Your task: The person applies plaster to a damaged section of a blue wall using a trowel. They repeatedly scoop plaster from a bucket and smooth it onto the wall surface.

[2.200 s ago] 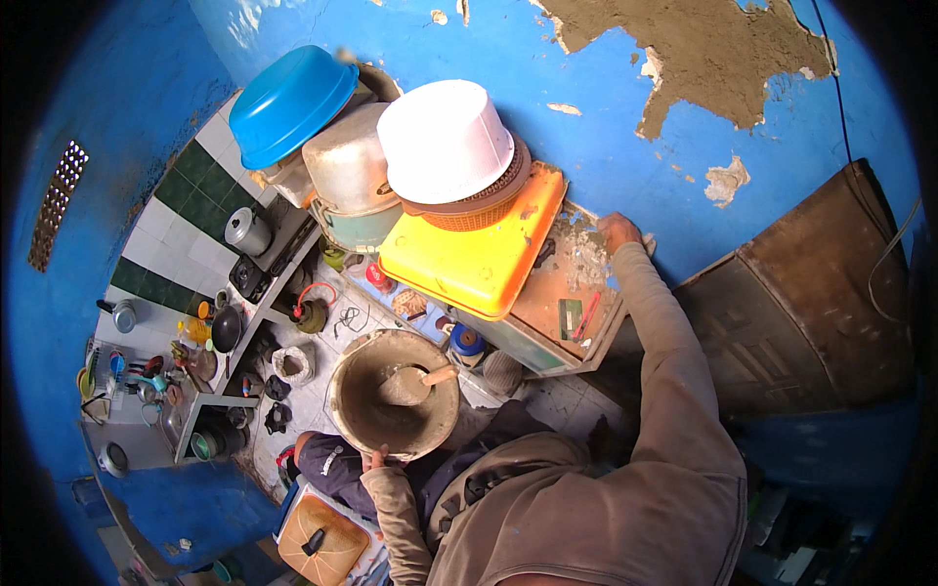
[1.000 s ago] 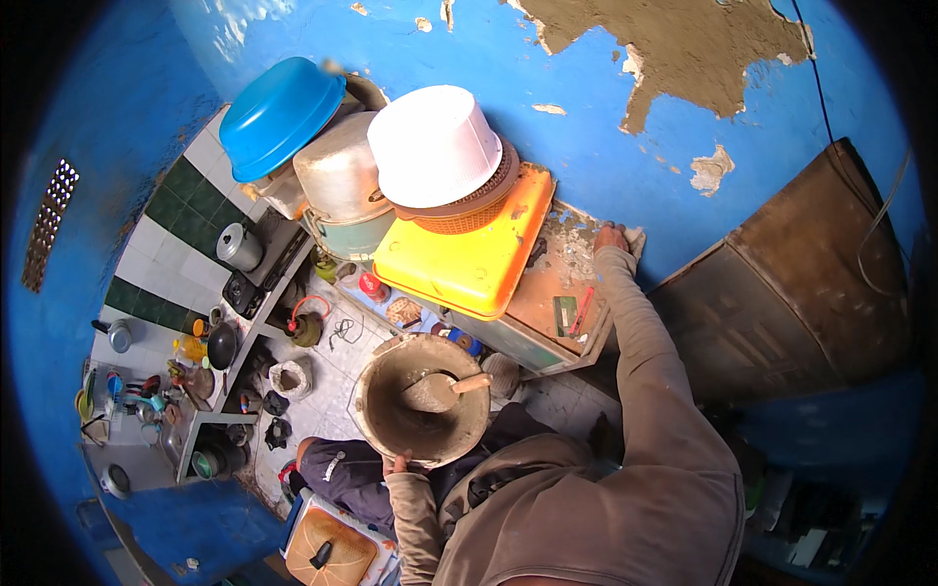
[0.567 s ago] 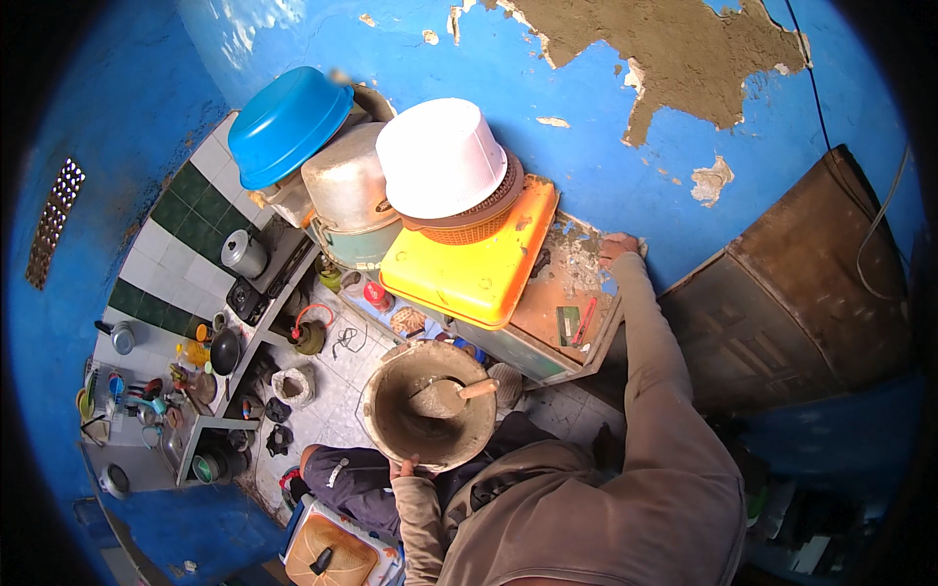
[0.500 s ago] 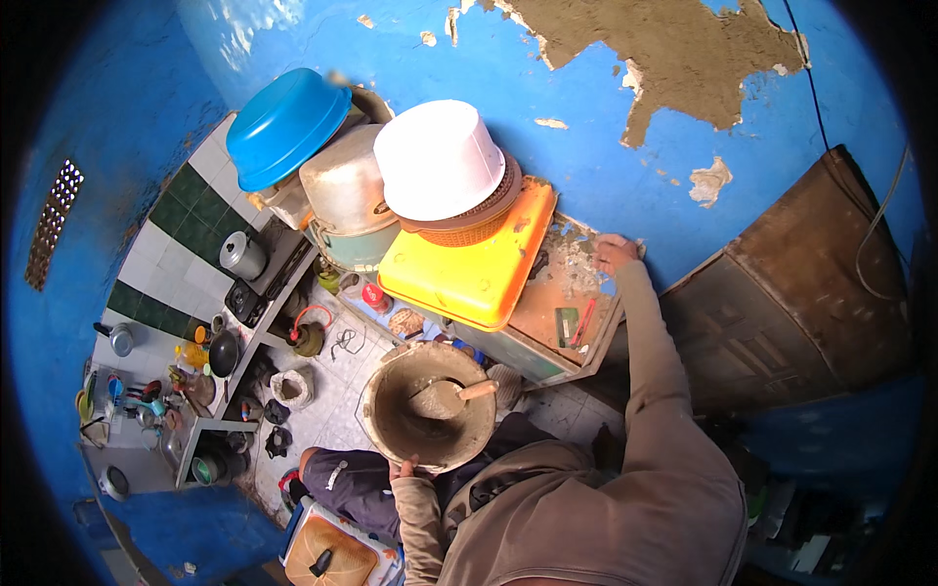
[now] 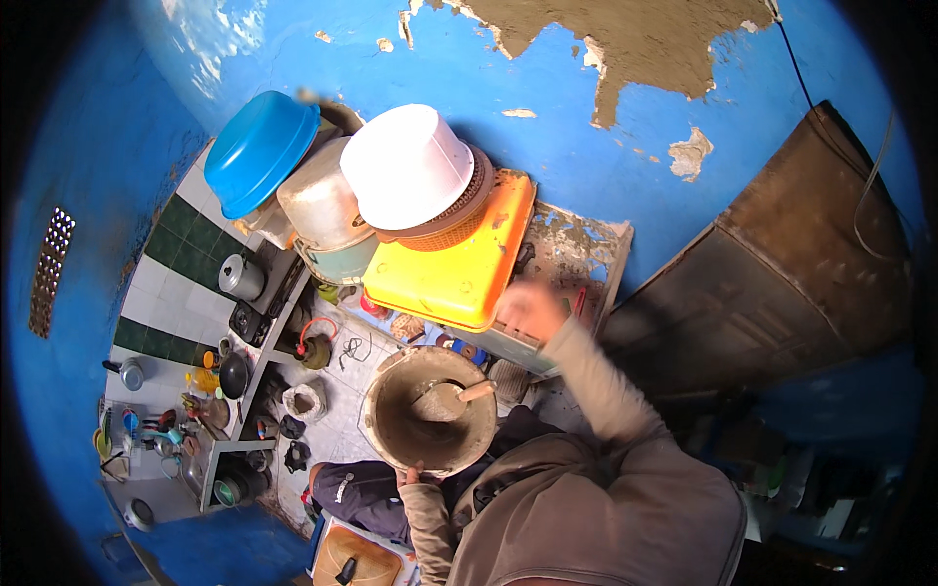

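Observation:
My left hand (image 5: 418,476) grips the near rim of a round, mortar-smeared bucket (image 5: 381,415), held in front of my body. Inside the bucket lies a trowel (image 5: 440,401), its blade coated grey and its wooden handle leaning on the right rim. My right hand (image 5: 532,311) is over the front part of a cabinet top (image 5: 578,234), beside a large yellow plastic tray turned upside down (image 5: 430,283). Motion smears its fingers, so their pose does not show. Crumbs and flakes of plaster lie on the cabinet top near the wall.
A white tub (image 5: 405,166) sits on brown baskets atop the yellow tray; a blue basin (image 5: 259,151) and pots stand left of it. The blue wall has a brown plastered patch (image 5: 655,49). A brown door (image 5: 762,283) leans at right. A kitchen counter with cookware lines the left.
My right hand has left the cabinet's back corner by the wall and come nearer and to the left. The bucket stays in my left hand. The whole view has shifted slightly.

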Demonstrator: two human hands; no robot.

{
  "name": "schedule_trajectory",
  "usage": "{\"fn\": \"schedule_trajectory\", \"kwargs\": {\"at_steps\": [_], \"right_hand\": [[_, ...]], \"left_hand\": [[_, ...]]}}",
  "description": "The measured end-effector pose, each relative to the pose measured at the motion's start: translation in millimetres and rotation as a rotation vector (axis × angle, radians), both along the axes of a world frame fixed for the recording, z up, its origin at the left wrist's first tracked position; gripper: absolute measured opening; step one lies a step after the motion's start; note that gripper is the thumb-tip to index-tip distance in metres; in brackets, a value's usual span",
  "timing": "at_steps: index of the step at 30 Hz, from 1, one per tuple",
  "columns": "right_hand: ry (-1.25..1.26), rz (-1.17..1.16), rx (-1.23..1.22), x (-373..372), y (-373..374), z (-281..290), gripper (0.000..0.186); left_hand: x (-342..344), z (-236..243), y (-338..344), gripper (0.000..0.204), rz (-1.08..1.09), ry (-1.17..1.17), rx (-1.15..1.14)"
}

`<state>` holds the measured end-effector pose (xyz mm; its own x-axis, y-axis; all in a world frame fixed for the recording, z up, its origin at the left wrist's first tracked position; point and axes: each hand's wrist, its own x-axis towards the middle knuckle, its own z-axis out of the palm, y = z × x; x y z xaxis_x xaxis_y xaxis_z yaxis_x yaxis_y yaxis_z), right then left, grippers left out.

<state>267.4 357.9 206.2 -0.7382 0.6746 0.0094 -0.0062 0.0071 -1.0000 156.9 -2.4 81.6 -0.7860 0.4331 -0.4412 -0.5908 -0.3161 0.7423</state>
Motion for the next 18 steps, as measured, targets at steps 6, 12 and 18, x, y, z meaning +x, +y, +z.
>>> {"fn": "schedule_trajectory", "kwargs": {"at_steps": [6, 12, 18], "right_hand": [[-0.676, -0.832, 0.807, 66, 203, -114, 0.019], [-1.036, -0.641, 0.949, 50, 176, -104, 0.021], [-0.992, -0.626, 0.888, 57, 192, -113, 0.017]], "left_hand": [[-15, -4, -7, 0.041, -0.089, 0.043, -0.141], [-16, -13, -19, 0.043, -0.085, 0.002, -0.119], [-10, -8, -16, 0.047, -0.039, 0.026, -0.066]]}}
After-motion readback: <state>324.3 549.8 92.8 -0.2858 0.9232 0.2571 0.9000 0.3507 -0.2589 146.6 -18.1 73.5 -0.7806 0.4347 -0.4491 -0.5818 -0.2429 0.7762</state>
